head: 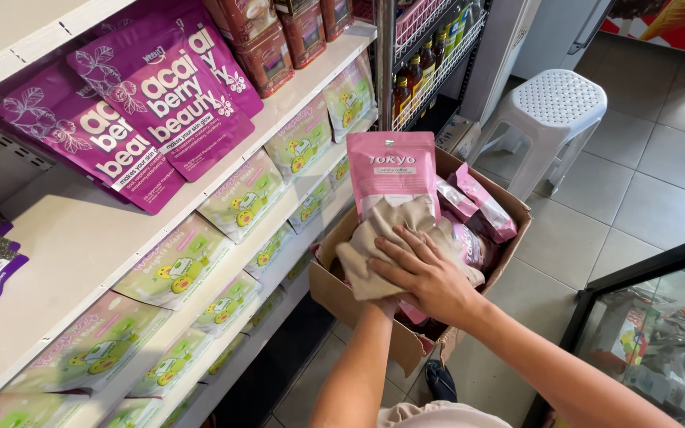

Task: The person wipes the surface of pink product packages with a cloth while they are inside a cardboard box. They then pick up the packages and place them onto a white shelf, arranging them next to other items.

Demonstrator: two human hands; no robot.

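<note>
Right hand (426, 277) lay flat, fingers spread on beige cloth (382, 242) wiping upright pink pouch (392, 170) just above fingertips; left hand's fingers hidden beneath.

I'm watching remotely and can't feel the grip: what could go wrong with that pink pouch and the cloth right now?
The left hand is hidden beneath the pink pouch, so its grip cannot be judged; pressure from the right hand wiping with the beige cloth might tip the pouch back into the cardboard box. The box sits beside the shelf edge, so an elbow may brush the green pouches.
</note>
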